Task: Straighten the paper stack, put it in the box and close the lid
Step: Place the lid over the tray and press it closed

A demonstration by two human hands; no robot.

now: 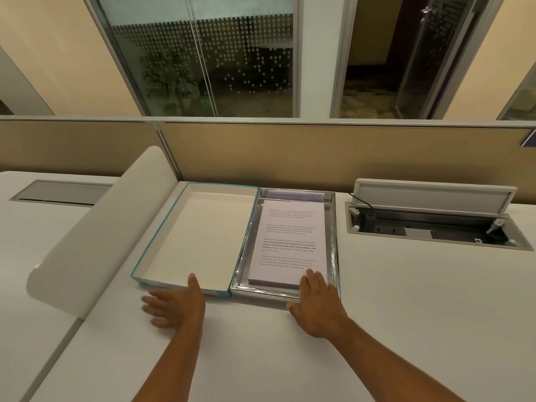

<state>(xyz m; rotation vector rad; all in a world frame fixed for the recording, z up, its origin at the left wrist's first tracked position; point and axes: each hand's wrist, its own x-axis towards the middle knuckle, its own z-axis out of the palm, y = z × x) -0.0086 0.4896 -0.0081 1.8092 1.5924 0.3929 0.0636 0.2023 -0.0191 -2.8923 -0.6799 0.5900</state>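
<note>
Closing calls for the open left hand [174, 307], fingers spread near the teal-edged lid [197, 236] left of centre, to grasp its near rim and swing it squarely over the silver-lined box [333, 250], where the printed paper stack [290, 242] already lies under the flat, empty right hand [314, 306].

Near the box [285, 245] and lid [194, 236], the bench [261, 343] lies open. A curved divider [95, 227] blocks the left, a partition [319, 152] the far side, an open cable hatch [435, 221] the right.
</note>
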